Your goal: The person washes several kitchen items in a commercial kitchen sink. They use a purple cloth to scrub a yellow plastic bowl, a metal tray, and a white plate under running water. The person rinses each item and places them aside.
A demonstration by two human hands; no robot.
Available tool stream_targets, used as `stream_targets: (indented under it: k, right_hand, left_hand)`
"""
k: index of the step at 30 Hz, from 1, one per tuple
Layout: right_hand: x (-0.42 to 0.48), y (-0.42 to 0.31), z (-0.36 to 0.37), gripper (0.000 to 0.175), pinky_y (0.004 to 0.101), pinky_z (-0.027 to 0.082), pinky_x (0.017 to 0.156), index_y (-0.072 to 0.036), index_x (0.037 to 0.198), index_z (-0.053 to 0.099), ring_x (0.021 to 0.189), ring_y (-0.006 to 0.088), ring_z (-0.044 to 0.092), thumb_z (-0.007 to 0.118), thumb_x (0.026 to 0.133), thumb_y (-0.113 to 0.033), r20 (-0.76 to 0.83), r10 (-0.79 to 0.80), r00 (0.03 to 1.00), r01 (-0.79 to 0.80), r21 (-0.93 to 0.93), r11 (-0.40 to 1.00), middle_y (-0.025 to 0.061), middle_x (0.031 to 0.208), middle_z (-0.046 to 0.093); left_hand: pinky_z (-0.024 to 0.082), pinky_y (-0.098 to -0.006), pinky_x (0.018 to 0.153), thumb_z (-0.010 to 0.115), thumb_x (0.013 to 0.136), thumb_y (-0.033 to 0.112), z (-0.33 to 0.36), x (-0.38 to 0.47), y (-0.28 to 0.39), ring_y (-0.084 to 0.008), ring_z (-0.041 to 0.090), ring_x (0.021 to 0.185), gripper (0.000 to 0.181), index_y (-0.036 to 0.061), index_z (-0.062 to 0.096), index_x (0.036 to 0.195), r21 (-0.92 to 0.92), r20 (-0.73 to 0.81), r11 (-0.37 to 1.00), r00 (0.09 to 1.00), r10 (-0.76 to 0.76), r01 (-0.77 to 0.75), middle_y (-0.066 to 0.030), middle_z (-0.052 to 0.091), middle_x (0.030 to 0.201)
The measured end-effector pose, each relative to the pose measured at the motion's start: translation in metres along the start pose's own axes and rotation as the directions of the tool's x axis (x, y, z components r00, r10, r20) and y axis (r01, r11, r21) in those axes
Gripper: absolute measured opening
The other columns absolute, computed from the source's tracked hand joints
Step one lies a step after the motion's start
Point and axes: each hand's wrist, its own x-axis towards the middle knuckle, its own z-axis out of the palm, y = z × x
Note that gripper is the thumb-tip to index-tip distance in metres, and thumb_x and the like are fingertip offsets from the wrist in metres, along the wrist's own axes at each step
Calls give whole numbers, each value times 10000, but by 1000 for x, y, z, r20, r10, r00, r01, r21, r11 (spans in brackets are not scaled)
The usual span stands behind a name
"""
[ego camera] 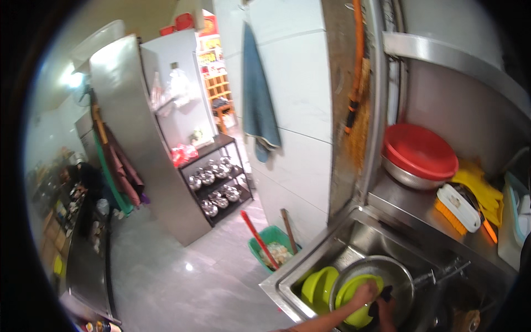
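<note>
Both hands are over the sink basin (pixel 352 236), inside a large round metal bowl (pixel 398 269). My left hand (pixel 366 292) has its fingers curled over a lime-green plastic bowl (pixel 346 292); whether it grips the rim or something small, I cannot tell. Close beside it, my right hand (pixel 386 310) is closed around a dark, soft-looking thing, perhaps a cloth (pixel 386 293). Its fingers are partly hidden and blurred. A second lime-green bowl (pixel 317 290) leans in the basin left of the metal bowl.
A faucet (pixel 444 274) reaches over the basin's right side. On the steel counter are a red basin (pixel 423 151), a scrub brush (pixel 458 207), yellow rubber gloves (pixel 483 193) and a pale plastic tub (pixel 512 216). A green bin (pixel 269 240) stands left of the sink; metal kettles (pixel 213 172) fill a rack.
</note>
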Motion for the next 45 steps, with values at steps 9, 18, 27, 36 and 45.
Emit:
stream_targets:
  k: [9, 18, 27, 36, 45]
  right_hand:
    - [15, 11, 30, 386, 351, 486, 606, 44, 959, 605, 715, 241, 591, 640, 755, -282, -194, -80, 978, 81, -2, 997, 121, 845, 622]
    - [1, -23, 66, 490, 374, 491, 664, 46, 983, 593, 764, 256, 582, 604, 814, -413, -132, 166, 977, -122, 294, 948, 124, 891, 619]
    - [71, 42, 42, 531, 380, 477, 785, 66, 1144, 510, 924, 300, 559, 579, 808, -340, -266, 245, 932, -170, 278, 946, 183, 1100, 548]
    - [79, 73, 55, 552, 349, 466, 764, 40, 1201, 459, 919, 267, 542, 608, 773, -275, -60, 187, 980, -163, 285, 945, 143, 1093, 539]
    - [68, 123, 32, 648, 334, 447, 787, 15, 1282, 374, 954, 253, 516, 634, 726, -194, 554, 75, 829, -91, 2, 996, 114, 1107, 527]
  left_hand:
    - [431, -441, 628, 575, 790, 208, 21, -100, -26, -403, 537, 694, 204, 12, 549, 841, -6, -65, 999, 997, -32, 32, -229, 557, 745]
    - [449, -442, 631, 662, 691, 324, -49, -86, -12, -366, 578, 690, 310, 45, 614, 817, 80, 30, 968, 970, -242, 239, -197, 599, 729]
    - [451, -429, 585, 628, 649, 271, -70, -77, -8, -354, 572, 635, 264, 30, 613, 757, -98, 204, 994, 979, -22, 43, -187, 604, 702]
    - [443, -414, 560, 606, 639, 161, -72, -56, -15, -364, 543, 589, 197, 4, 606, 757, -172, 199, 977, 967, 160, -127, -214, 569, 662]
    - [453, -378, 520, 586, 807, 267, -74, -3, -52, -254, 593, 566, 252, 20, 589, 758, -331, 190, 940, 982, -23, 86, -152, 558, 607]
